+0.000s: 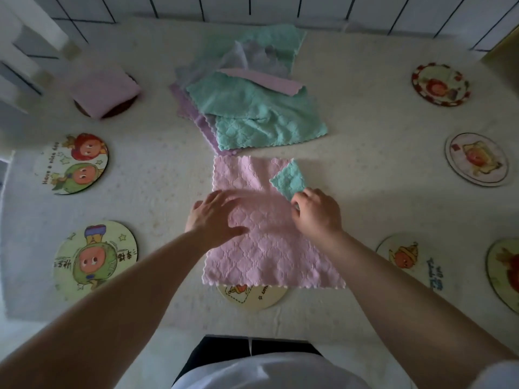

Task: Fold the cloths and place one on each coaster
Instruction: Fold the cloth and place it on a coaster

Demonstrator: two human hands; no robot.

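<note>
Left hand (214,217) flat, fingers spread, pressing pink cloth (269,242). Right hand (317,213) pinches its turned-up teal corner (289,179). Cloth's near edge overlaps a coaster (252,297).

Lighting is dim and flat, with soft shadows. Wide-angle distortion bends the white tiled wall (365,12). The folded pink cloth (104,89) at far left appears blurred.

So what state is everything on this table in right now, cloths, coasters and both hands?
Pink cloth: spread flat, right corner turned over showing green.
Left hand: flat, pressing the pink cloth.
Right hand: pinching the turned corner.
Cloth pile: unfolded, jumbled.
Folded pink cloth: resting on the far-left coaster.
Front coaster: partly covered by the pink cloth.
Other coasters: bare.
</note>
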